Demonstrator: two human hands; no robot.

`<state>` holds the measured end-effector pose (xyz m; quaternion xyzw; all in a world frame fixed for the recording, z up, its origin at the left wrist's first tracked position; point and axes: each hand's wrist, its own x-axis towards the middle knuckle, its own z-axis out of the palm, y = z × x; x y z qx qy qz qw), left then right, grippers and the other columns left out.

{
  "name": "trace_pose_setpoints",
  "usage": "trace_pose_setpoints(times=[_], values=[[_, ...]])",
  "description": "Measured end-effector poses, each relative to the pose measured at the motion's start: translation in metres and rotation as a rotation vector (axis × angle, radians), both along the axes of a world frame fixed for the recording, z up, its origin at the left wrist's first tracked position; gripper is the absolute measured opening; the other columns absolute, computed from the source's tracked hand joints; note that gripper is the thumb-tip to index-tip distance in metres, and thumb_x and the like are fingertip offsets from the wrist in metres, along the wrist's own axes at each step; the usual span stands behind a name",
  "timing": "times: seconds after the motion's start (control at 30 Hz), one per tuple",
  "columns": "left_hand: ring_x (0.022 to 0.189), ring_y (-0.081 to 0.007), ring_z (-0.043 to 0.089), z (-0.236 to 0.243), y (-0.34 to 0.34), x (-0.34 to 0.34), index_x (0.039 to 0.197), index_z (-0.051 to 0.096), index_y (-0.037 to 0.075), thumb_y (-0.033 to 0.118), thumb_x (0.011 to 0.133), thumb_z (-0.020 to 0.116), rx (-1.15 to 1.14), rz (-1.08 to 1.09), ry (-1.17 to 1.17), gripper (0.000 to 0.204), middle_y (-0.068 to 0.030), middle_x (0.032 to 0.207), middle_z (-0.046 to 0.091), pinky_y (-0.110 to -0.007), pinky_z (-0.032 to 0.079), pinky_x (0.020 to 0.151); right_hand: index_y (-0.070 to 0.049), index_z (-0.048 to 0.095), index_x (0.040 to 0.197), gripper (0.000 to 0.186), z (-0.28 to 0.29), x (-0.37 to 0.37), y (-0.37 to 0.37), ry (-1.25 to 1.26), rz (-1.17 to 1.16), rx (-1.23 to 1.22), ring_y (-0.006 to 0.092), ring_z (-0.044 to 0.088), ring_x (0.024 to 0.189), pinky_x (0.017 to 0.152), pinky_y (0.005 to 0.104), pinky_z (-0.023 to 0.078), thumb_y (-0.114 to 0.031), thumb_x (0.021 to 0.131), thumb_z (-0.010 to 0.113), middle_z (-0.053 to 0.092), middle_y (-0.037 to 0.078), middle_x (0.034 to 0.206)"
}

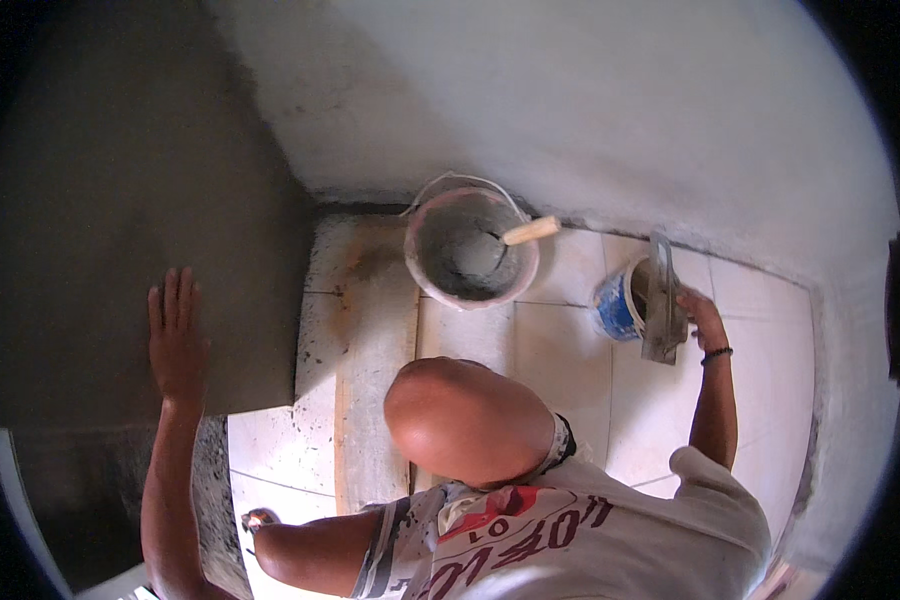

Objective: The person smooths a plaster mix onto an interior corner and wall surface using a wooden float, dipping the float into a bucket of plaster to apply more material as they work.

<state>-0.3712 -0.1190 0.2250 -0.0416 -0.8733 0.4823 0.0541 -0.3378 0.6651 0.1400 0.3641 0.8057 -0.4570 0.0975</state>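
My left hand (177,335) lies with its fingers stretched out against the dark grey plastered surface (100,230) at the left. Out to the right, my right hand (706,322) is closed on a flat plastering trowel (662,310), whose blade is smeared with grey. The blade is at the mouth of a small blue and white bucket (618,305); I cannot tell whether the two touch. A larger bucket (415,250) with a wire handle stands between my hands, farther off. Inside it are wet grey mortar (475,255) and a tool with a wooden handle (532,231).
A pale wall (570,110) rises behind the buckets and curves round to the right. On the tiled floor (560,350), a long stained board (375,400) runs toward me, with dark splatter beside it. My bent knee (465,415) is low in the middle.
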Motion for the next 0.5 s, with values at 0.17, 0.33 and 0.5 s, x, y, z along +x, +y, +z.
trace_pose_setpoints(times=[0.17, 0.33, 0.5], values=[[0.147, -0.0227, 0.013, 0.058, 0.016, -0.004, 0.149, 0.027, 0.011, 0.050, 0.076, 0.071, 0.125, 0.000, 0.178, 0.094, -0.0043, 0.159, 0.017, -0.041, 0.009, 0.123, -0.016, 0.052, 0.137, 0.058, -0.032, 0.008, 0.038, 0.147, 0.050, -0.240, 0.0234, 0.056, 0.089, 0.070, 0.0368, 0.045, -0.035, 0.084, 0.059, 0.061, 0.004, 0.113], [0.148, -0.0207, 0.009, 0.065, 0.009, -0.009, 0.149, 0.029, 0.012, 0.054, 0.079, 0.065, 0.075, 0.011, 0.217, 0.089, -0.0027, 0.160, 0.014, -0.041, 0.007, 0.122, -0.004, 0.059, 0.127, 0.049, -0.032, 0.019, 0.027, 0.467, 0.082, -0.130, 0.0134, 0.054, 0.082, 0.074, 0.0268, 0.045, -0.024, 0.082, 0.055, 0.062, 0.002, 0.095], [0.148, -0.0194, 0.007, 0.044, 0.017, 0.007, 0.152, 0.020, 0.014, 0.061, 0.079, 0.060, 0.016, 0.133, 0.177, 0.095, -0.0014, 0.160, 0.012, -0.040, 0.006, 0.122, 0.002, 0.063, 0.120, 0.048, 0.049, -0.010, -0.075, 0.561, 0.519, 0.168, 0.0139, 0.057, 0.095, 0.089, 0.0262, 0.043, -0.018, 0.077, 0.054, 0.064, 0.007, 0.104]])
